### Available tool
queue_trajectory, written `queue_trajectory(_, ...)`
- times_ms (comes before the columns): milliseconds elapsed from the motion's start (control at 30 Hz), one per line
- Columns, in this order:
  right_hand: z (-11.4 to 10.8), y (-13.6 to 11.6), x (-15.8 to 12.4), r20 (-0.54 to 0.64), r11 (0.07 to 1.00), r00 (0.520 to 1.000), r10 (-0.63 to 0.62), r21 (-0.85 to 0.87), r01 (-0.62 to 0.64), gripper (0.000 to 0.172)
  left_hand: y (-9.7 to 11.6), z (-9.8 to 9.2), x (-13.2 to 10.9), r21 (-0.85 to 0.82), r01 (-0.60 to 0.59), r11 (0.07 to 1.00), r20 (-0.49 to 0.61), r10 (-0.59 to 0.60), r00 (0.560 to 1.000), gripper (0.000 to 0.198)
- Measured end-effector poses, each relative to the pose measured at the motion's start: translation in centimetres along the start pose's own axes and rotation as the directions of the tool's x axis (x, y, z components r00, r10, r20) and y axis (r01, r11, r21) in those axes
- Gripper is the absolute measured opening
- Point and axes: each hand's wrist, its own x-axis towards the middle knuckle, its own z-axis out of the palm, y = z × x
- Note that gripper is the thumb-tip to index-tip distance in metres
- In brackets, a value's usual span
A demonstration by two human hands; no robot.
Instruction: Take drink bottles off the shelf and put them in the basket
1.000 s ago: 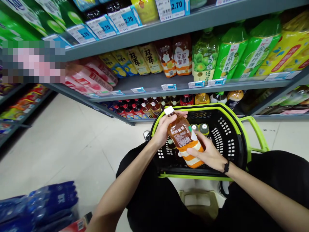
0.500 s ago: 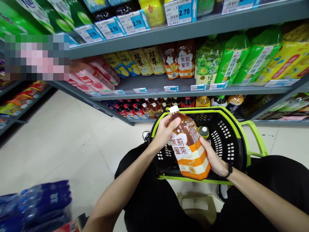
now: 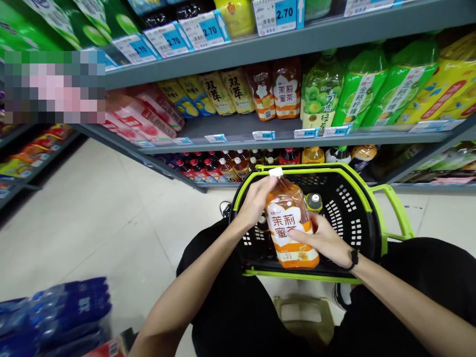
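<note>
A large bottle of honey jasmine tea (image 3: 284, 213) with a white cap and an orange-striped label is held over the shopping basket (image 3: 366, 198), leaning slightly. My right hand (image 3: 329, 240) grips its right side, the thumb across the label and the other fingers hidden behind. At the upper left, my left hand (image 3: 256, 201) is against the bottle's shoulder, fingers reaching towards the cap; part of its hold is hidden. Inside the black basket with its lime-green rim, a green bottle with a white cap (image 3: 315, 201) shows beside the tea.
A shelf (image 3: 238, 126) of drinks stands ahead, with two matching tea bottles (image 3: 286, 91) and green bottles (image 3: 360, 89). Smaller bottles (image 3: 211, 171) line the bottom level. A beige stool (image 3: 307, 317) is below the basket. Blue-wrapped bottles (image 3: 70, 307) stand at lower left.
The tea bottle has turned so its label faces me more, and it sits more upright. My right thumb has moved onto the label; my left hand has shifted towards the cap.
</note>
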Motion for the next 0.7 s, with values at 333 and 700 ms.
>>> queue_trajectory(333, 0.7, -1.0, -0.6, 0.011, 0.873, 0.988, 0.156, 0.467, -0.143, 0.076, 0.8, -1.1, -0.9, -0.054, -0.076, 0.996, 0.386, 0.091, 0.918, 0.088)
queue_trajectory(700, -0.7, -1.7, 0.0, 0.086, 0.794, 0.985, 0.15, 0.583, -0.172, 0.08, 0.5, -0.4, -1.2, 0.07, -0.154, 0.986, 0.505, 0.098, 0.858, 0.125)
